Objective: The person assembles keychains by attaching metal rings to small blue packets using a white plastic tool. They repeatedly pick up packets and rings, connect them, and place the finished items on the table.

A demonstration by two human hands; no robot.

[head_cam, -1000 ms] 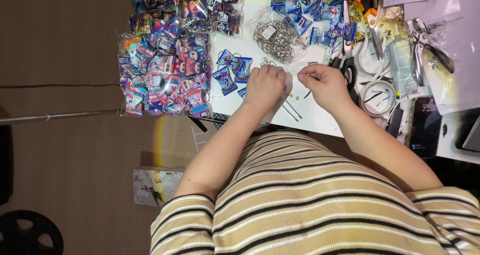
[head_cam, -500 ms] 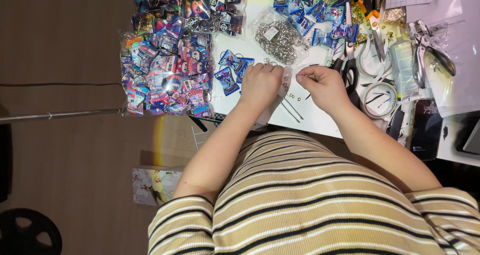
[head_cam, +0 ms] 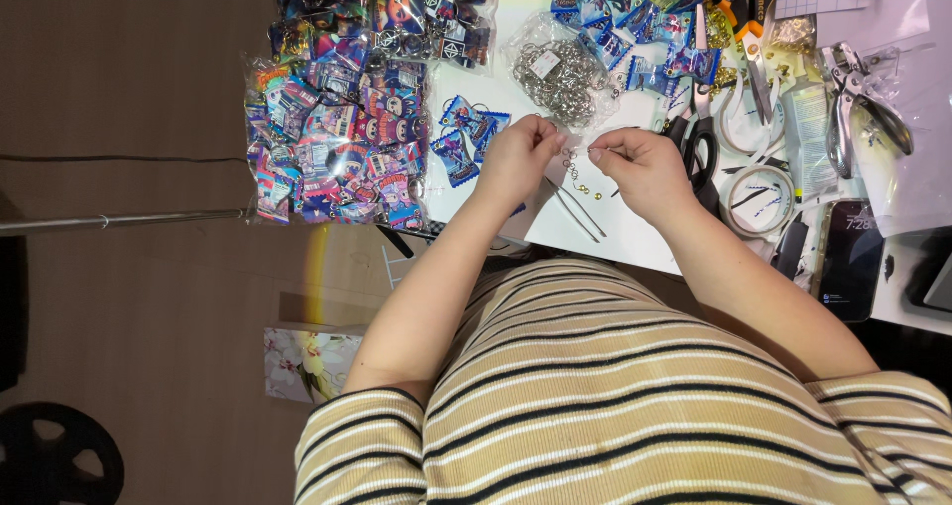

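A short metal chain [head_cam: 573, 171] with small gold beads hangs between your fingertips, just above the white tabletop [head_cam: 635, 237] at the near edge of the desk. Your left hand [head_cam: 518, 158] pinches its upper end while your right hand [head_cam: 643, 168] pinches something tiny beside it, too small to tell; both hands are closed in fine pinch grips, the rest of the fingers curled in. The step in hand looks like joining a small link or ring to the chain, and the next move likely calls for steady fingertips, the two ends brought together without dropping the loose beads. A pair of thin metal tweezers [head_cam: 577, 210] lies on the table just below the chain, untouched. Just beyond your hands sits a clear bag of silver key rings [head_cam: 555, 68], with a few loose blue printed charms [head_cam: 464, 136] beside your left hand and a large clear bag of colourful charms [head_cam: 337, 138] further left. To your right lie black-handled scissors [head_cam: 702, 153], rolls of tape [head_cam: 759, 197], pliers [head_cam: 861, 108] and a dark phone [head_cam: 848, 262].
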